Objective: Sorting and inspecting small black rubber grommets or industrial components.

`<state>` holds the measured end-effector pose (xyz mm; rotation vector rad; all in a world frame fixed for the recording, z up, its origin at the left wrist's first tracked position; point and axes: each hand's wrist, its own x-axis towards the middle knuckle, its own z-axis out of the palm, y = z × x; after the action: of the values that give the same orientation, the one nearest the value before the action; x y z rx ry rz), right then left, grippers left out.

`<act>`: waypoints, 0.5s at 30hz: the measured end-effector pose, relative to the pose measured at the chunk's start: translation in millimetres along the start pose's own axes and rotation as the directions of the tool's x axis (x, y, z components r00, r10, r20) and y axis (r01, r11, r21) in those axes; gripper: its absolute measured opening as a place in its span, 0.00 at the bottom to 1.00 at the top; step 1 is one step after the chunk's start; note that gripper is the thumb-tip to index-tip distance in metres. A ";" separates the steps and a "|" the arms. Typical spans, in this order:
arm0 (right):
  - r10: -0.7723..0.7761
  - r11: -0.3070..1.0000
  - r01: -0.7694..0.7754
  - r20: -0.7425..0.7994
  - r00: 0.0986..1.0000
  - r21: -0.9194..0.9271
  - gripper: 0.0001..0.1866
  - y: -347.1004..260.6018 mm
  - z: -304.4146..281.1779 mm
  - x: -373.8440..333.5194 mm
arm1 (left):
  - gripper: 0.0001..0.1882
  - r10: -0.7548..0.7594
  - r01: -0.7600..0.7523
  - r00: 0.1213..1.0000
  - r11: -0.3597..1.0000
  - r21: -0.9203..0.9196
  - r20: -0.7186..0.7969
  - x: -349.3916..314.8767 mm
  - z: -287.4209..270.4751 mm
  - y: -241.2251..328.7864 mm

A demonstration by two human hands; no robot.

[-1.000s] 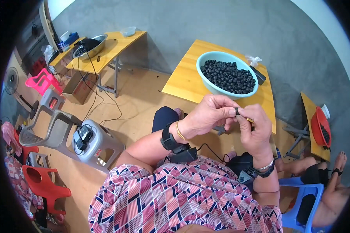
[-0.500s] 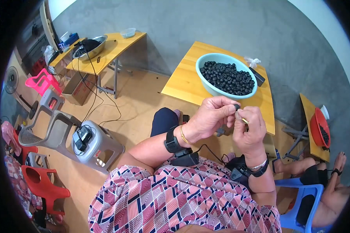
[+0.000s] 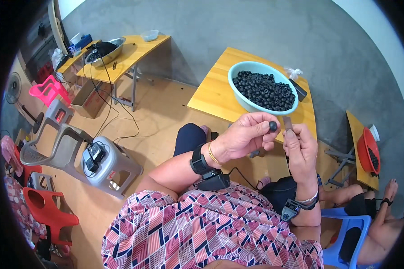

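Between the thumb and fingertips of my left hand (image 3: 249,133) is a small round black piece (image 3: 273,126), perhaps rubber or plastic. My right hand (image 3: 300,150) is closed on a small flat-bladed knife (image 3: 287,122), its short blade pointing up and its handle hidden in the fingers. The blade stands just right of the black piece, apart from it. Both hands are raised in front of the near edge of a yellow wooden table (image 3: 211,85). On that table sits a light blue basin (image 3: 243,101) heaped with many similar black pieces (image 3: 265,92).
A dark box-like object (image 3: 298,90) and a clear plastic bag (image 3: 293,72) lie beside the basin. Right of me, a person sits on a blue chair (image 3: 345,233) near a red basin (image 3: 365,154). Grey stools (image 3: 121,168) and trailing cables (image 3: 134,121) are at left.
My right hand has moved right, away from the black piece, and turned so the blade now shows upright. My left hand still holds the piece in nearly the same place.
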<state>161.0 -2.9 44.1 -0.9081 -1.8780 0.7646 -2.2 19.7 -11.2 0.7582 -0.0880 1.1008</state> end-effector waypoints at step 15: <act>-0.082 0.987 0.093 0.090 0.993 -0.128 0.07 -24.2 7.0 7.1 | 0.07 0.049 -0.049 0.999 0.998 0.045 0.013 0.2 -2.1 -0.9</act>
<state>145.5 -11.2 63.5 -0.8803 -2.0485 0.6405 -2.0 21.0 -13.2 0.8066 -0.0925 1.1479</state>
